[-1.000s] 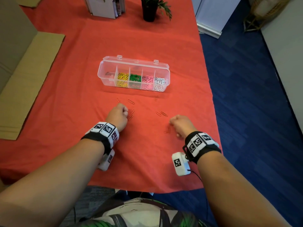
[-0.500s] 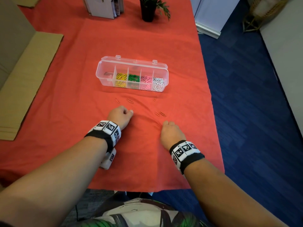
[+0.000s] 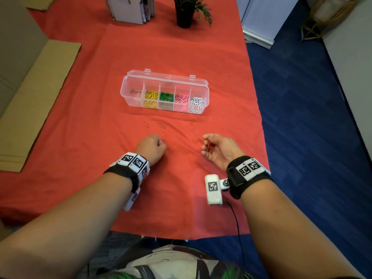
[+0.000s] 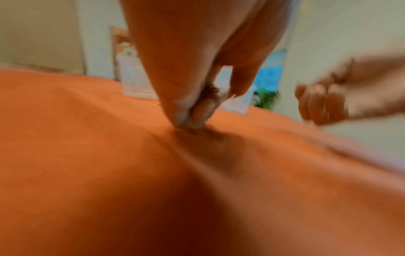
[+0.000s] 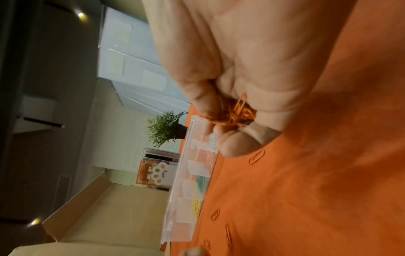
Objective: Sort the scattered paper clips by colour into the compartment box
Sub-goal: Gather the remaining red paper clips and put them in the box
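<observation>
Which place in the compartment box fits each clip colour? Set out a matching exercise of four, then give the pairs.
Things:
1. yellow clips
2. green clips
3. pink clips
4. white clips

Places in the compartment box:
A. rightmost compartment
B. second from left
C. middle compartment
D. second from right

Pairs: 1-B, 2-C, 3-D, 4-A

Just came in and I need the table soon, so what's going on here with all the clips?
A person is sorting paper clips into a clear compartment box. Yellow, green, pink and white sections are already filled. The right hand holds a bunch of red clips, palm up. The left hand pinches at the red cloth. A few loose red clips lie before the box.
</observation>
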A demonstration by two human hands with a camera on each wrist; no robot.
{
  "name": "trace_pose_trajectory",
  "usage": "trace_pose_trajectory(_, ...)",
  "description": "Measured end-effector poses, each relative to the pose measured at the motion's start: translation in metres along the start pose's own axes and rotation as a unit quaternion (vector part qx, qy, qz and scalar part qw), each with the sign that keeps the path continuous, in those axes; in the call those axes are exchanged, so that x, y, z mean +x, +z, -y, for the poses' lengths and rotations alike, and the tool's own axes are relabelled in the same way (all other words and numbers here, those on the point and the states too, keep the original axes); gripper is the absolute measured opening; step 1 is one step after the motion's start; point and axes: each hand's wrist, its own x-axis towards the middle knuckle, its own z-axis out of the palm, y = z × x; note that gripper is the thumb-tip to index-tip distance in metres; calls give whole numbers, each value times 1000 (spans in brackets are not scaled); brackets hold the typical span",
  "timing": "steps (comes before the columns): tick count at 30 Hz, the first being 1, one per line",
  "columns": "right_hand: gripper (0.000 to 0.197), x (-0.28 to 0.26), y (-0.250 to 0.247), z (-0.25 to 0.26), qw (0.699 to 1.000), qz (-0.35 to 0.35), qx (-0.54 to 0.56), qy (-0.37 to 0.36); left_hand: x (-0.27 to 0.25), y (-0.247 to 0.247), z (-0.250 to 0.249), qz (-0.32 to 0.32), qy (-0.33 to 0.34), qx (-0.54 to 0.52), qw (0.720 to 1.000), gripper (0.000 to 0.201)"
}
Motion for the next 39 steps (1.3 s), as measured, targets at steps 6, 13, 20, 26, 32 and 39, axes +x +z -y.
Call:
trace_pose_trajectory(6,19,14,16,8,982,-109,-148,39,-11,-19,-11,128,-82,-596,789,4)
trace_pose_trajectory(13,45,28,33,-2,710,-177,-678,-66,-13,-34,-4,163,-46,-727,665,15)
trace_pose_trajectory(20,31,36,49,-28,645,-145,-744,-95,8,-27,-5,58,-158,-571,804,18)
trace_pose_trajectory(26,14,38,42,-11,865,-40,-496,-64,23,-15,5,-28,-54,-218,974,13)
trace_pose_trajectory(32,25,26,31,5,992,-19,-110,-66,26,-4,1,-67,51,68,994,27)
trace_pose_trajectory(39,29,29,33,26,999,-35,-14,-14,26,4,-5,-41,76,113,990,19)
